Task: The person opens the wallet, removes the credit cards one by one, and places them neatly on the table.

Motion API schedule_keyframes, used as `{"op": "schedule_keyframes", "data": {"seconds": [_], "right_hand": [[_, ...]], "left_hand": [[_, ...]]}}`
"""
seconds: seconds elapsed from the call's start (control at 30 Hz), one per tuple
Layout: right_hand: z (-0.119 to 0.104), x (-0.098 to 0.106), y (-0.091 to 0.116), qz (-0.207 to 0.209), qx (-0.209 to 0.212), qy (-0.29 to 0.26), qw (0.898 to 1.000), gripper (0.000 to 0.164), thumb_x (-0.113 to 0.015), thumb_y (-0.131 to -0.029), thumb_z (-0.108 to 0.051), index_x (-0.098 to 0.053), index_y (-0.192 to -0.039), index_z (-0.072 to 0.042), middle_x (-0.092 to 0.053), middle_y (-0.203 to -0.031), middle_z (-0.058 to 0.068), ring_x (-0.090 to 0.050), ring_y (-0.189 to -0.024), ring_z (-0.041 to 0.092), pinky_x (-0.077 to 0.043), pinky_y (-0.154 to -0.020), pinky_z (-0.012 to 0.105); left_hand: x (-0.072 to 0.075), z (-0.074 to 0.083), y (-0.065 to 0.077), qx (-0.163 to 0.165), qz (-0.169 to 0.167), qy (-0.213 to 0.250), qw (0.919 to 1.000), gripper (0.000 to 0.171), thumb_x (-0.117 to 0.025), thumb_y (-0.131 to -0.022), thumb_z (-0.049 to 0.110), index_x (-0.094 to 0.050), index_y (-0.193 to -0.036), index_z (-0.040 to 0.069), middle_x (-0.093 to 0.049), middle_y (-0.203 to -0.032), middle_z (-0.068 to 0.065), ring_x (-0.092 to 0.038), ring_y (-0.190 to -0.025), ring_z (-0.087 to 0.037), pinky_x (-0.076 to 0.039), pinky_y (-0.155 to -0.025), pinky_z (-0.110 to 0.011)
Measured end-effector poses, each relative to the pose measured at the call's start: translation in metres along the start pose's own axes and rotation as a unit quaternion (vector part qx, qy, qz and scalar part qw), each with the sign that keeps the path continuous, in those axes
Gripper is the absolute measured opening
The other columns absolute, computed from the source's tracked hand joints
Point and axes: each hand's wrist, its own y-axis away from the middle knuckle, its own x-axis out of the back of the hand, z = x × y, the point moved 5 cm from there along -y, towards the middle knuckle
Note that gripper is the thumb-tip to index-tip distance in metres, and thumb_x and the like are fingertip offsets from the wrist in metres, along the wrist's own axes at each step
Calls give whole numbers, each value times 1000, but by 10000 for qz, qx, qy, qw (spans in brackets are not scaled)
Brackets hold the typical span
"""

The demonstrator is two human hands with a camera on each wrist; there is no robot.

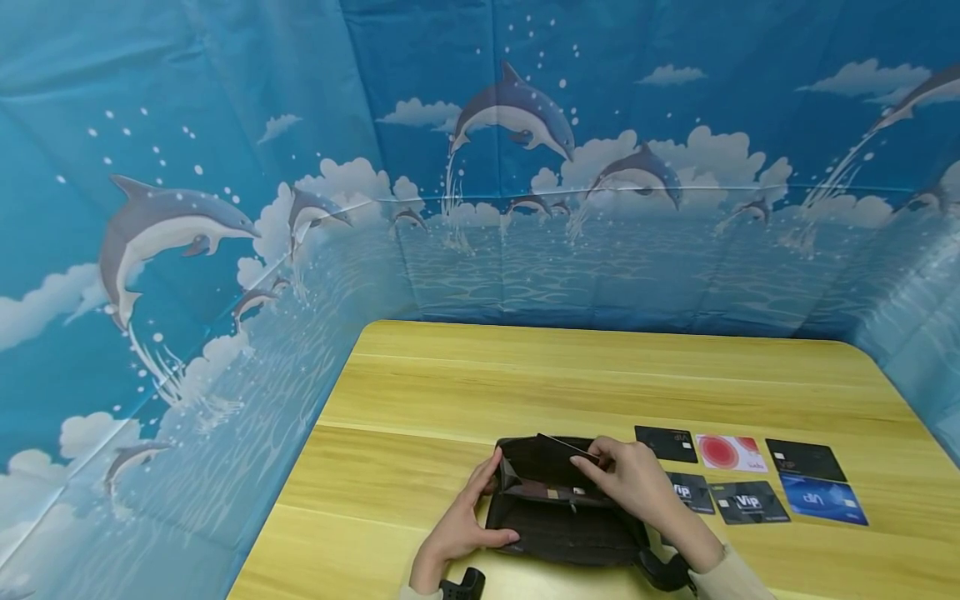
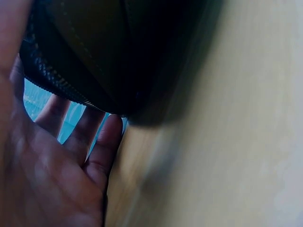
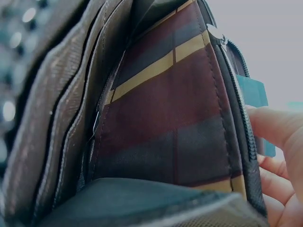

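A dark zip-around wallet (image 1: 570, 537) lies spread wide on the table, its inner pockets facing up. At its left end my left hand (image 1: 468, 517) grips it, thumb over the near flap and fingers along the far panel. In the left wrist view those fingers (image 2: 106, 137) support the wallet's zipped edge. My right hand (image 1: 633, 479) pinches a dark card (image 1: 558, 446) between thumb and fingers at the far panel. The right wrist view shows the card's edge (image 3: 255, 92) beyond the zip, beside a striped maroon, grey and yellow lining (image 3: 161, 104).
Right of the wallet lie several cards: a black one (image 1: 665, 444), a red-and-white one (image 1: 731, 452), another black one (image 1: 806, 460), a blue one (image 1: 822, 500) and dark grey Vip cards (image 1: 748, 502). A dolphin-print curtain (image 1: 525, 275) surrounds the wooden table (image 1: 420, 383).
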Motion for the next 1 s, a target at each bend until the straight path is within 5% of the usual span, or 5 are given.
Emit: {"op": "schedule_keyframes", "data": {"seconds": [0.37,1.0], "right_hand": [[-1,3,2,501,356,-464,9970,18,-76,-82,-11,-59,-83,-15,-48,-56,-18,-49,-45,-5,-43,-45,18],[11,9,9,124,-976,-1841,9780,20,-71,-87,-19,-60,-99,-7,-54,-53,-5,-59,-45,12,-50,-46,26]], "left_hand": [[0,2,1,9,-19,40,10000,105,-80,-78,13,-8,-155,22,-16,-155,-2,-30,-133,-23,-29,-105,-42],[1,0,0,-129,16,-29,9999,103,-79,-79,18,-9,-155,21,-17,-154,-4,-32,-131,-23,-32,-102,-36]]}}
